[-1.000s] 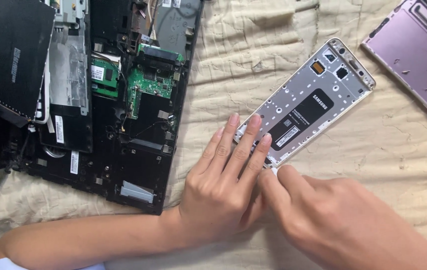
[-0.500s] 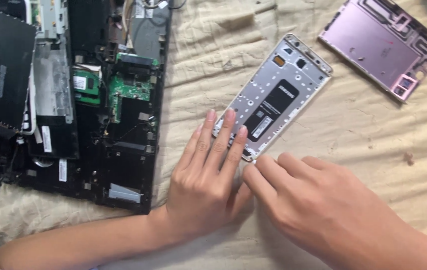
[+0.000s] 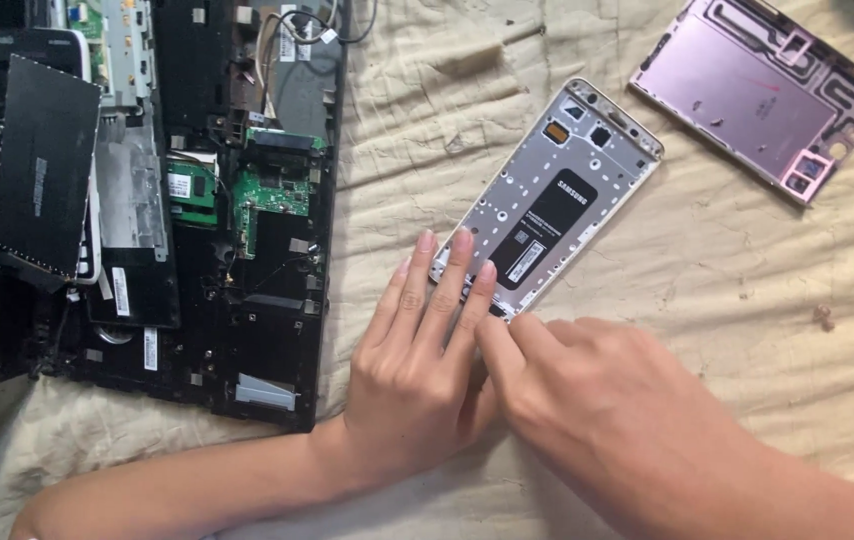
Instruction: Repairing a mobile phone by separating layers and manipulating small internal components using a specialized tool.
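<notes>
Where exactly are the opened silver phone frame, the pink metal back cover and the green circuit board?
Opened silver phone frame [image 3: 547, 215]: head view, on its black battery.
Pink metal back cover [image 3: 737, 95]: head view, on its flat inner panel.
Green circuit board [image 3: 272, 195]: head view, on the board's middle, inside the black laptop.

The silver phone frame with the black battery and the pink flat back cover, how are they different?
The silver phone frame with the black battery lies near the middle of the cloth, under the fingertips of both hands; the pink flat back cover lies apart at the top right, untouched. The frame is silver and carries a black battery; the cover is pink with thin raised lines. The left hand presses the frame's lower end beside the right hand. Both lie flat with their insides up.
</notes>
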